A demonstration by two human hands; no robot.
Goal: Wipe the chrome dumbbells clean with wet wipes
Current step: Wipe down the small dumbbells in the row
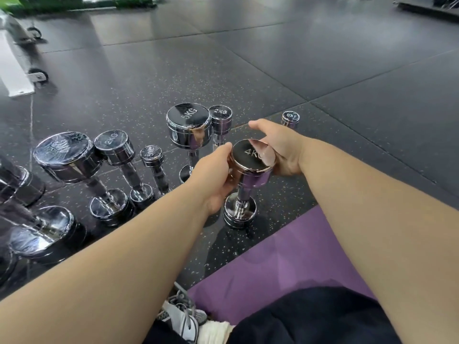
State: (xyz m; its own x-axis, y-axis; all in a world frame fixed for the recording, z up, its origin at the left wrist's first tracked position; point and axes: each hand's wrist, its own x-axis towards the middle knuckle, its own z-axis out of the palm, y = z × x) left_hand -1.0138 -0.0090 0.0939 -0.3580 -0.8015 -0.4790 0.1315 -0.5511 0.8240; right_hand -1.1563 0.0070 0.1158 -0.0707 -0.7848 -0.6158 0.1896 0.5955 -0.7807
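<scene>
1. Dark cloth (pixel 318 319) covers the person's lap at the bottom edge, and beside it a grey laced shoe (pixel 183 316) with a white sock shows.
2. Under the lap lies a purple mat (pixel 285 259), smooth and matte, with its straight edge on the floor.
3. The floor (pixel 273 70) is made of black rubber tiles with small pale speckles, and it shines a little.
4. The 4KG dumbbell (pixel 248 175) stands upright on the floor, just beyond the mat edge. It is polished chrome, with two round heads and a thin ribbed handle. Its flat top face carries the mark "4KG".
5. The left hand (pixel 213 177) curls around the left side of the upper head, with the fingers bent against the metal.
6. The right hand (pixel 280 150) touches the right side of the same head. Its thumb lies on the top face and one finger points forward, loose. So both hands close on this head from opposite sides, and the dumbbell is between them.
7. No wipe can be seen in either hand.
8. Behind the hands stand a 5KG dumbbell (pixel 188 125), a 2KG dumbbell (pixel 220 120) touching it, and a small dumbbell (pixel 290 119) further right.
9. On the left, more chrome dumbbells (pixel 82 170) stand in a row, and their faces mirror the room.
</scene>
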